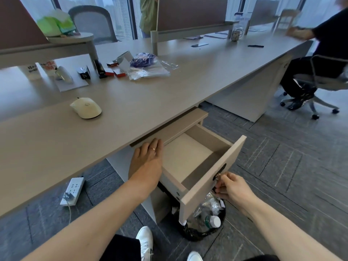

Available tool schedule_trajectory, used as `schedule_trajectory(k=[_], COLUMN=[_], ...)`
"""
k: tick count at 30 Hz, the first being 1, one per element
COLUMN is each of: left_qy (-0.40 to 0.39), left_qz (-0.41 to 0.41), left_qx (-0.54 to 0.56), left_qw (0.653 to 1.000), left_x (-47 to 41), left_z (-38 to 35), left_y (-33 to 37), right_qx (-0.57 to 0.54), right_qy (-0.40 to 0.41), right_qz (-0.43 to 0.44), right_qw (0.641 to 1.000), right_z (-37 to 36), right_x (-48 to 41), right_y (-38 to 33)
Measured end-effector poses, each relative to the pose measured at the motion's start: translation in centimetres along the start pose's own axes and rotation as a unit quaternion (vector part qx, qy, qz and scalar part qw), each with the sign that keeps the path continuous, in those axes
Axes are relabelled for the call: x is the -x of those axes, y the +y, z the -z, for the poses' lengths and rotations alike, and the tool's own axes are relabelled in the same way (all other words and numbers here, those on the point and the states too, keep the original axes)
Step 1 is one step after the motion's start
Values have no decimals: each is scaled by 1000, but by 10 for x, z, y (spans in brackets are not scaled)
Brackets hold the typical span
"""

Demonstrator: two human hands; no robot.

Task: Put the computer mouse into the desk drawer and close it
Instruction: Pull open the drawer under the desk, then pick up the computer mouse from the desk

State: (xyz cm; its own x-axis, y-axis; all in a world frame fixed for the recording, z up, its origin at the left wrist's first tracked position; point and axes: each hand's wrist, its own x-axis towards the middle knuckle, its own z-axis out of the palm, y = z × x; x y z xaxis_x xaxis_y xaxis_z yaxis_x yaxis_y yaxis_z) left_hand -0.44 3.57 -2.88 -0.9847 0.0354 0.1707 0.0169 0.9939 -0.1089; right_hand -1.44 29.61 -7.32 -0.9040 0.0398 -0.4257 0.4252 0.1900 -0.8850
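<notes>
One mouse (86, 107), one open drawer (195, 162), one power strip (73, 190), one bin (204, 221), two hands: left (147, 161), right (232, 189). Two white shoes, near (145, 240). Far: one mug (235, 35), two chairs (94, 23).

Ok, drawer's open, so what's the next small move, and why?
Probably reach the left hand up to the mouse and pick it up. The drawer is pulled out and looks empty, the mouse sits untouched on the desk, and the left hand rests free at the desk edge while the right hand is at the drawer front.
</notes>
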Motion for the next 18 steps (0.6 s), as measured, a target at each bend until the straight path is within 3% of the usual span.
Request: schedule_trajectory(k=[9,18], left_qy=[-9,-10], left_qz=[21,18], left_qx=[0,-2], left_qw=[1000,1000], left_x=[3,0], left_z=[3,1], left_y=[4,2], right_qx=[12,-1], right_qy=[24,24], right_qz=[-9,-11], right_qw=[1000,1000], right_z=[55,61], right_x=[44,47], right_y=[28,33])
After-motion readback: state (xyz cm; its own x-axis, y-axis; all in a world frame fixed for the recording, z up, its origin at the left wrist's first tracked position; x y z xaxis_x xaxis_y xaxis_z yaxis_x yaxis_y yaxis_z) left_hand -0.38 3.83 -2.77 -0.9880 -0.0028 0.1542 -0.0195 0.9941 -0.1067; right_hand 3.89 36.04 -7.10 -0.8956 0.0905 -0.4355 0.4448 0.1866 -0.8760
